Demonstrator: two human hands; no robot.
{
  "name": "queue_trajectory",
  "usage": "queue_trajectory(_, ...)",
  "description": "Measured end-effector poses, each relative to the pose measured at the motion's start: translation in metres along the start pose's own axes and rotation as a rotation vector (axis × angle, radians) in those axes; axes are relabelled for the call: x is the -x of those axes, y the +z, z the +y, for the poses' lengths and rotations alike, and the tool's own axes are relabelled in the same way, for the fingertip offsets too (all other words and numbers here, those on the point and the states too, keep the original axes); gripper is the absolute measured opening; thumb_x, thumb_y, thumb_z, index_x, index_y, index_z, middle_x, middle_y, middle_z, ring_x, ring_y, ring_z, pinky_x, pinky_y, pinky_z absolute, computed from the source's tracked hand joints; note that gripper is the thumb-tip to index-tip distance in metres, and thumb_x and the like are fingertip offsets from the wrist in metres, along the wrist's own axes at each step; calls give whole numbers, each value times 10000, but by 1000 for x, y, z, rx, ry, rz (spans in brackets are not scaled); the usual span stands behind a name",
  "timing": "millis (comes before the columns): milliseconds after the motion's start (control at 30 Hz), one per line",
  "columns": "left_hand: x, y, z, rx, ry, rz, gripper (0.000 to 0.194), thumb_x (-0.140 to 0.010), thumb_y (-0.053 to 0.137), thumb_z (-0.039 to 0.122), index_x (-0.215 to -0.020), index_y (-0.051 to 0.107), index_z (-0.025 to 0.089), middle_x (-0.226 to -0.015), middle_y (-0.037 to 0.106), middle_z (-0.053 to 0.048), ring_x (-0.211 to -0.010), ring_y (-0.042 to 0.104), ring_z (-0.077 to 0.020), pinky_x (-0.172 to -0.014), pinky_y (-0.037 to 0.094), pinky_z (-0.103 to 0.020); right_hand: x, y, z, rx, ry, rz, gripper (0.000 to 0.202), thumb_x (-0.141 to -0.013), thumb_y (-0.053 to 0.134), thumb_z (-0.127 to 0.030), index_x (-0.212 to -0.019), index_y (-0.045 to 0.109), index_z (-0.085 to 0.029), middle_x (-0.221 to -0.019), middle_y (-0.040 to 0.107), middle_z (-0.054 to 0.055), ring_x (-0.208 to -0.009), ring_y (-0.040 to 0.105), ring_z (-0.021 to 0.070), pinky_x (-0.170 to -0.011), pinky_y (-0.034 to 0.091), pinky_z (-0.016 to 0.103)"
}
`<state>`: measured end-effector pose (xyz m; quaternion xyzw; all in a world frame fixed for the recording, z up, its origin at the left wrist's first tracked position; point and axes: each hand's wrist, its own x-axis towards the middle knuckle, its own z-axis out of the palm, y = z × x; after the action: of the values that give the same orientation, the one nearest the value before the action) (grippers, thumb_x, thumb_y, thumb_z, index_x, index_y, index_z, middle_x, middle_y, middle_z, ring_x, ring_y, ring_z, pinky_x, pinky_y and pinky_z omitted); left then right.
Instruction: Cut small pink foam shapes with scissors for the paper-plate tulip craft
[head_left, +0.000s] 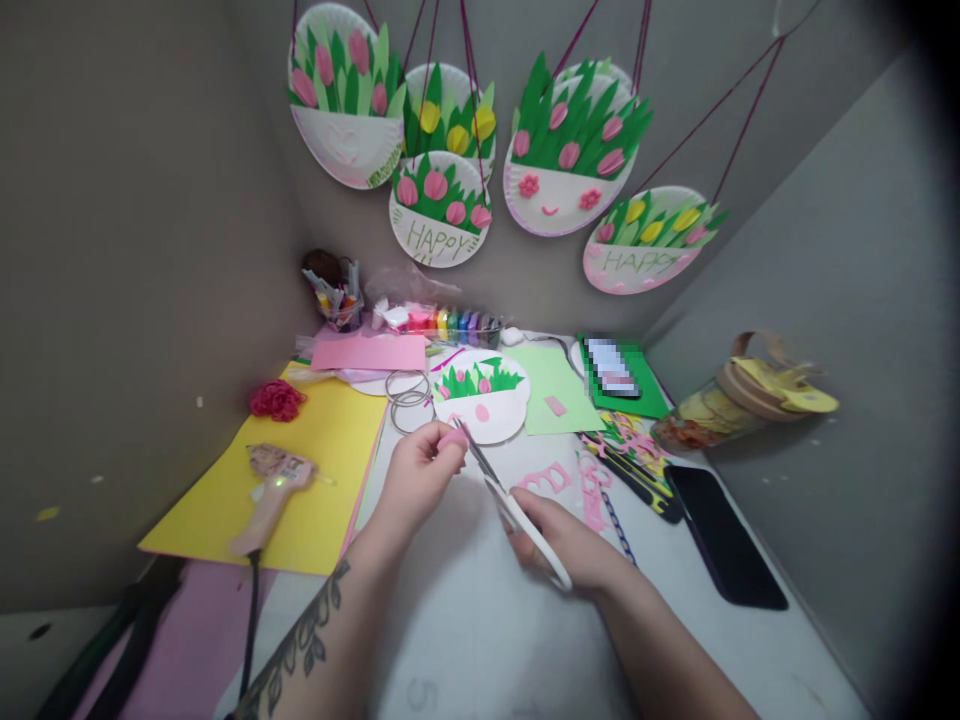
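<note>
Pinching a small pink paper piece (452, 439) in the left hand (420, 470) and gripping white-handled scissors (517, 512) in the right hand (559, 540), holding the blades right up by it. Not really making out contact between blade and paper, tbh. Seeing a white plate (504, 425) just past the hands, already carrying green leaves (457, 384), a few pink bits and a pink oval on its lower half, so guessing roughly halfway. Spotting pink offcuts (550, 478) on the surface (450, 620) to the right, plus a loose pink rectangle (555, 406) on a light green sheet (559, 375), so calling plenty of snipping done. Noticing a glue gun (274, 490) lying over left on a yellow sheet (337, 420), showing a green light. Probably lacking some pink on that plate, judging by the fuller hanging plates (322, 135) up above, all looking pretty finished.
</note>
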<state>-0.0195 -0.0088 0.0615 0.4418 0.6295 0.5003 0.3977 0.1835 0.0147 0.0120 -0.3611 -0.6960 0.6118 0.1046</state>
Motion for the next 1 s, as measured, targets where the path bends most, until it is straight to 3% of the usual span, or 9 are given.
queue_trajectory(400, -3, 3, -6, 88, 2, 49, 186, -770, 574, 342, -674, 563, 182, -589, 537, 44, -473, 400, -77, -498, 343, -205, -1, 0, 2, 5, -12, 11, 156, -718, 585, -239, -811, 470, -190, -733, 513, -1, -656, 445, 126, -550, 370, 225)
queue_trajectory(1000, -1, 5, -5, 57, 0, 21, 163, -760, 540, 301, -659, 554, 174, -591, 523, 38, -501, 393, -81, -508, 329, -207, -1, 1, 2, 4, -19, 4, 139, -722, 563, -212, -818, 464, -192, -736, 505, -2, -647, 439, 123, -558, 369, 230)
